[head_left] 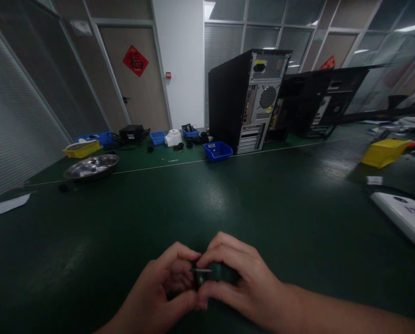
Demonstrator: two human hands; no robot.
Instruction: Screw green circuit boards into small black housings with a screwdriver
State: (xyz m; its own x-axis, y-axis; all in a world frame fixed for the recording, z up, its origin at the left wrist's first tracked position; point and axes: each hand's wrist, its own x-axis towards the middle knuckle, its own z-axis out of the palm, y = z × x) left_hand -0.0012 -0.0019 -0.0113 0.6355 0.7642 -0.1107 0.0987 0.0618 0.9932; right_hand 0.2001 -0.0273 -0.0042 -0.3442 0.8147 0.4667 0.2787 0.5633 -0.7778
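Low in the middle of the view, my left hand (165, 285) and my right hand (240, 269) meet over the table. Between their fingertips is a small dark green piece with a thin metal strip (203, 270) across its top. Its exact kind does not show, as fingers cover much of it. The thumb and fingers of my left hand close on its left side. My right hand pinches it from the right, and the fingertips of both hands nearly touch. The dark green table (141, 222) lies beneath them.
At the back stand a black computer tower (228, 97), a blue bin (218, 152) and a white device (173, 138). A steel bowl (92, 167) and a yellow tray (82, 149) sit at left. A yellow bin (384, 153) and a white numbered object (405, 215) are at right.
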